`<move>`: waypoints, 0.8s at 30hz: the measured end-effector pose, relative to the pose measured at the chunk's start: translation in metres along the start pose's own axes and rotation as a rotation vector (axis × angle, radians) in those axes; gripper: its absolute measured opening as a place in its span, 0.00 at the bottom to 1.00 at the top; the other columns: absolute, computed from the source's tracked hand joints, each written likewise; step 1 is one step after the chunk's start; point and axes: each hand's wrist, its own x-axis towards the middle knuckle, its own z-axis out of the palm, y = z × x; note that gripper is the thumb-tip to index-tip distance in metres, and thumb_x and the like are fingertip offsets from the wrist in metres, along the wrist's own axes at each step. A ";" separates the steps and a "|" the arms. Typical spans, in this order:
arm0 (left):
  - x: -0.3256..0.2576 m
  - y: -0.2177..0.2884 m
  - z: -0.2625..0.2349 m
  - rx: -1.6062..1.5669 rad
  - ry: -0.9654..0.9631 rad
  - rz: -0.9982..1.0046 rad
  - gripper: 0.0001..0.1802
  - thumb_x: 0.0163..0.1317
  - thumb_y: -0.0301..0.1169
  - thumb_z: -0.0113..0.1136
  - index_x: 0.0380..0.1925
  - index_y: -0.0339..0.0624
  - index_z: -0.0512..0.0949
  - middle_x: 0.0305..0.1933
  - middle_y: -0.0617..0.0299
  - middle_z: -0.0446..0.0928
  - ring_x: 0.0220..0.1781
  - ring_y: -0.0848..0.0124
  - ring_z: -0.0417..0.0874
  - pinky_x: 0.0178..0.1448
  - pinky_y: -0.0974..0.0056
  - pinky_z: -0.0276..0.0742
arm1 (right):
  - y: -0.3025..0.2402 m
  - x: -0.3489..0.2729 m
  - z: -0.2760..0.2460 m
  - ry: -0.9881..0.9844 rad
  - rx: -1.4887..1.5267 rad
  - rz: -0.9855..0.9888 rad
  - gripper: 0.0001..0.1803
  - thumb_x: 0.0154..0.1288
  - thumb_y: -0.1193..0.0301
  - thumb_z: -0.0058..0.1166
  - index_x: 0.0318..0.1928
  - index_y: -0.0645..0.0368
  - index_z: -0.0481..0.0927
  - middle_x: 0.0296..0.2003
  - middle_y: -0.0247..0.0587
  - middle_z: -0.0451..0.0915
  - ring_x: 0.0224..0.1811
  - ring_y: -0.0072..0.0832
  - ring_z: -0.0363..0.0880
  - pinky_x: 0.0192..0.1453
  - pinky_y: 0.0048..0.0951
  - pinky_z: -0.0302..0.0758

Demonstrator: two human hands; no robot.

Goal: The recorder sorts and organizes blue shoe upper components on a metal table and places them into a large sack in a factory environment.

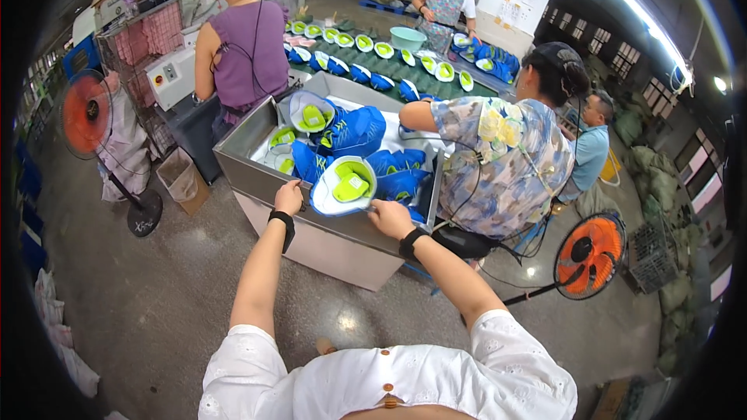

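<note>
A metal-walled bin (253, 157) in front of me holds several blue shoe uppers (362, 131) with yellow-green inner parts. One upper (342, 187), its white and yellow-green inside facing me, lies over the near rim between my hands. My left hand (289, 197) is closed on that rim, just left of this upper. Closed on the rim to its right is my right hand (391, 218), its fingertips close against the upper's edge. Whether those fingertips also touch the upper, I cannot tell. Black bands circle both my wrists.
Beyond the bin, a green work surface (354, 56) carries rows of uppers. A person in purple (250, 58) stands at left; one in a patterned top (498, 155) sits close at right. Orange fans (87, 113) (589, 255) stand either side. A carton (183, 179) sits left.
</note>
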 end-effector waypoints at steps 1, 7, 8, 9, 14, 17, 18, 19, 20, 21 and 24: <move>-0.004 -0.008 -0.001 -0.115 -0.066 -0.050 0.15 0.55 0.28 0.42 0.39 0.37 0.76 0.23 0.53 0.77 0.27 0.58 0.78 0.35 0.59 0.72 | -0.012 -0.007 0.006 0.008 0.087 -0.062 0.19 0.52 0.62 0.51 0.45 0.56 0.73 0.26 0.45 0.79 0.31 0.42 0.78 0.36 0.39 0.74; 0.001 0.083 -0.034 -0.226 -0.219 0.009 0.14 0.55 0.31 0.44 0.37 0.39 0.77 0.28 0.50 0.78 0.30 0.58 0.79 0.38 0.59 0.72 | -0.063 0.040 0.016 0.090 1.282 0.412 0.58 0.50 0.73 0.58 0.62 0.58 0.20 0.26 0.46 0.76 0.21 0.28 0.75 0.23 0.24 0.73; -0.007 0.100 -0.040 -0.195 -0.213 0.035 0.14 0.56 0.31 0.44 0.37 0.39 0.77 0.27 0.50 0.77 0.29 0.58 0.79 0.37 0.59 0.72 | -0.048 0.055 0.018 0.217 1.116 0.378 0.58 0.49 0.75 0.58 0.62 0.56 0.20 0.30 0.47 0.75 0.26 0.29 0.76 0.28 0.26 0.74; -0.021 0.096 -0.052 -0.146 -0.187 0.039 0.13 0.56 0.31 0.45 0.37 0.40 0.76 0.26 0.50 0.77 0.29 0.58 0.79 0.36 0.59 0.72 | -0.058 0.070 0.016 0.313 0.964 0.328 0.58 0.49 0.77 0.57 0.63 0.54 0.20 0.35 0.49 0.74 0.30 0.30 0.76 0.33 0.27 0.75; -0.140 0.032 -0.087 -0.017 -0.147 0.141 0.13 0.59 0.28 0.42 0.38 0.40 0.75 0.20 0.52 0.74 0.23 0.60 0.78 0.28 0.60 0.71 | -0.054 0.106 0.018 0.124 0.354 -0.118 0.51 0.39 0.69 0.65 0.64 0.38 0.50 0.64 0.64 0.32 0.56 0.51 0.65 0.55 0.36 0.68; -0.242 0.012 -0.114 -0.265 -0.260 -0.214 0.13 0.60 0.29 0.43 0.40 0.38 0.75 0.17 0.56 0.71 0.17 0.69 0.71 0.24 0.66 0.66 | -0.064 0.109 0.036 -0.221 -0.210 -0.158 0.38 0.45 0.58 0.62 0.59 0.30 0.61 0.66 0.48 0.31 0.62 0.57 0.53 0.55 0.50 0.66; -0.280 0.000 -0.124 -0.296 -0.207 -0.274 0.12 0.62 0.30 0.43 0.36 0.37 0.75 0.14 0.65 0.66 0.18 0.79 0.66 0.24 0.71 0.63 | -0.052 0.117 0.054 -0.239 -0.290 -0.144 0.35 0.48 0.52 0.58 0.59 0.28 0.61 0.67 0.41 0.32 0.64 0.58 0.46 0.54 0.57 0.64; -0.324 -0.016 -0.143 -0.302 -0.152 -0.418 0.11 0.58 0.29 0.47 0.36 0.36 0.76 0.19 0.56 0.71 0.19 0.73 0.69 0.25 0.67 0.66 | -0.057 0.123 0.061 -0.285 -0.321 -0.100 0.31 0.53 0.47 0.50 0.59 0.29 0.61 0.67 0.39 0.33 0.67 0.54 0.38 0.56 0.59 0.61; -0.375 -0.041 -0.158 -0.074 0.025 -0.375 0.10 0.57 0.28 0.49 0.35 0.35 0.76 0.21 0.57 0.74 0.23 0.72 0.72 0.30 0.67 0.69 | -0.060 0.130 0.068 -0.311 -0.281 -0.078 0.29 0.55 0.45 0.45 0.59 0.28 0.61 0.67 0.40 0.34 0.67 0.54 0.38 0.58 0.59 0.56; -0.413 -0.045 -0.184 -0.029 -0.018 -0.657 0.09 0.55 0.28 0.52 0.35 0.37 0.77 0.27 0.55 0.77 0.29 0.67 0.77 0.36 0.66 0.72 | -0.047 0.138 0.073 -0.335 -0.254 -0.030 0.28 0.56 0.43 0.40 0.58 0.28 0.62 0.67 0.41 0.36 0.67 0.53 0.37 0.61 0.60 0.52; -0.534 -0.140 -0.179 0.020 0.100 -0.580 0.08 0.54 0.28 0.51 0.30 0.34 0.76 0.20 0.60 0.73 0.24 0.73 0.72 0.30 0.67 0.68 | -0.005 0.191 0.078 -0.450 0.015 0.060 0.34 0.55 0.36 0.30 0.58 0.34 0.65 0.64 0.50 0.48 0.68 0.48 0.38 0.68 0.49 0.38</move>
